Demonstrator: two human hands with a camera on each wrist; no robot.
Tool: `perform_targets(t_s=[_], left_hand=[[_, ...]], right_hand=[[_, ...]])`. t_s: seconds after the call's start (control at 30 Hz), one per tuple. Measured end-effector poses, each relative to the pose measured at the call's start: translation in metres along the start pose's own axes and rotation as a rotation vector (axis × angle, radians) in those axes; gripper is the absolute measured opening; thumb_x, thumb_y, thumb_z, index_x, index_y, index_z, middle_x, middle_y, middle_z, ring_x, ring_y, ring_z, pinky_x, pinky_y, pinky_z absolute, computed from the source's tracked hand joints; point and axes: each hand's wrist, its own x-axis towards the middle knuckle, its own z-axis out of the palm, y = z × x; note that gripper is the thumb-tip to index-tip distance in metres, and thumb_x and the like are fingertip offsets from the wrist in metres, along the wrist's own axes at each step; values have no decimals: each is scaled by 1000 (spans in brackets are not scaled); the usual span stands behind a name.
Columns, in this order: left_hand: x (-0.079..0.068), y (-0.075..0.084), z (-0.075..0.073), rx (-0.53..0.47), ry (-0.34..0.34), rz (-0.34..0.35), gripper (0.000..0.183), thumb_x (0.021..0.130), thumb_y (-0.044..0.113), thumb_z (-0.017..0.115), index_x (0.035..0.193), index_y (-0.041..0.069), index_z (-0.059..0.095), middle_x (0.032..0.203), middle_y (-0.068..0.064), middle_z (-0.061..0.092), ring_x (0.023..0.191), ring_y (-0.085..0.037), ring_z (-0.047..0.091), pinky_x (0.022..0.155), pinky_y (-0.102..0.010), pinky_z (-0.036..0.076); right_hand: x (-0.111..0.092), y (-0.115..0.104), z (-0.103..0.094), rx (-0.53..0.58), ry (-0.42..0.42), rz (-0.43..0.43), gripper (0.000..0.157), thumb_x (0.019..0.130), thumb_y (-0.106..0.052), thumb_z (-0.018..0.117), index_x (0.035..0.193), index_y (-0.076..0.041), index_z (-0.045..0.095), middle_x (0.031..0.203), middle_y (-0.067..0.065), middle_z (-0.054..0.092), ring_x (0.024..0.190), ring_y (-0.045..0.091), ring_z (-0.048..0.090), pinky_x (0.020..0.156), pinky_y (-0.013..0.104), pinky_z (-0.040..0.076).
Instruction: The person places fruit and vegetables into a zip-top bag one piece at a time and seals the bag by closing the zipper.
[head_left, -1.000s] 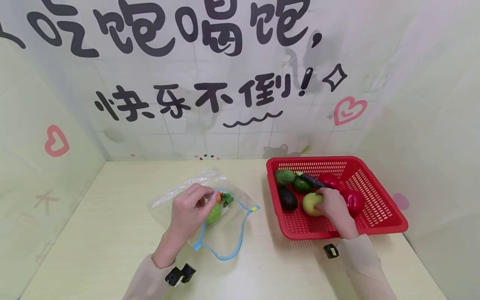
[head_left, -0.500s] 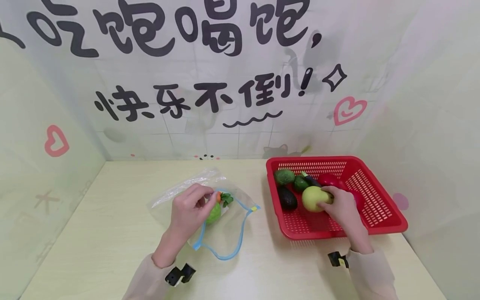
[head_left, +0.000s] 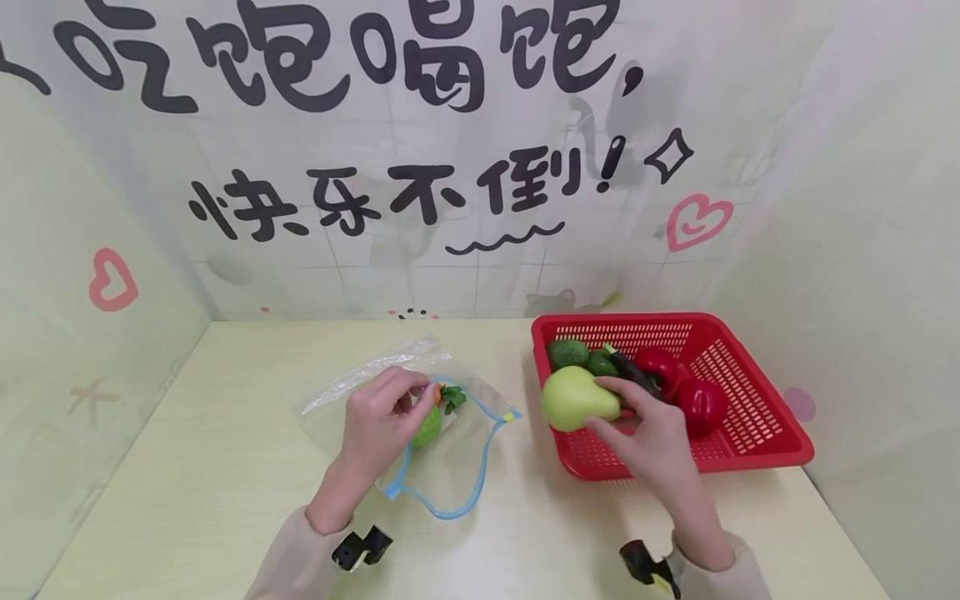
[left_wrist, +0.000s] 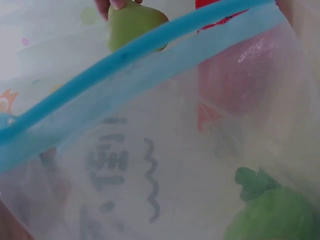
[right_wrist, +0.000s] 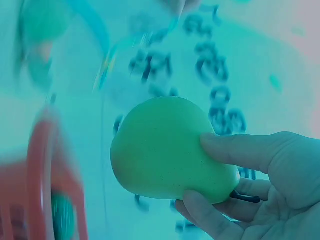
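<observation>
In the head view my left hand (head_left: 382, 417) pinches the rim of a clear zip bag (head_left: 483, 467) edged in blue, its mouth gaping toward me. Inside the bag lie a round green item (head_left: 427, 427) and something orange with a leafy top (head_left: 453, 398), partly hidden by my hand. My right hand (head_left: 648, 429) grips a yellow-green pear (head_left: 573, 400) by its narrow stem end, over the left side of the red basket (head_left: 776, 454). The right wrist view shows the thumb and fingers around the pear (right_wrist: 165, 150), dark stem toward the palm.
Within the basket are a rough green avocado-like item (head_left: 567, 353), a smaller green one (head_left: 602, 363), a dark eggplant (head_left: 628, 367) and shiny red produce (head_left: 702, 407). A printed wall (head_left: 480, 283) stands behind the pale table (head_left: 225, 467).
My right hand has lifted the pear from among the basket's contents and carried it left toward the basket's near left rim. The left hand has stayed at the bag.
</observation>
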Motion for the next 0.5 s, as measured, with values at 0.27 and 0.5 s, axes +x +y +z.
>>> perform_targets(t_s=[0.27,0.5], left_hand=[[1,1,0,11,-6,-13,12,67,-7,72,73,1,65,66,-5,61,48,-10,48,42,-15,40],[1,0,0,8,3,1,14,65,-7,72,72,3,64,65,-5,60,47,-9,46,42,-15,39]], right_hand=[[-7,-36,43,196,-72,-157,49,65,4,81,111,0,64,102,12,68,79,17,65,63,25,56],[-7,-49,87,291,-141,-223,46,69,2,79,111,2,62,104,14,67,82,19,65,63,21,55]])
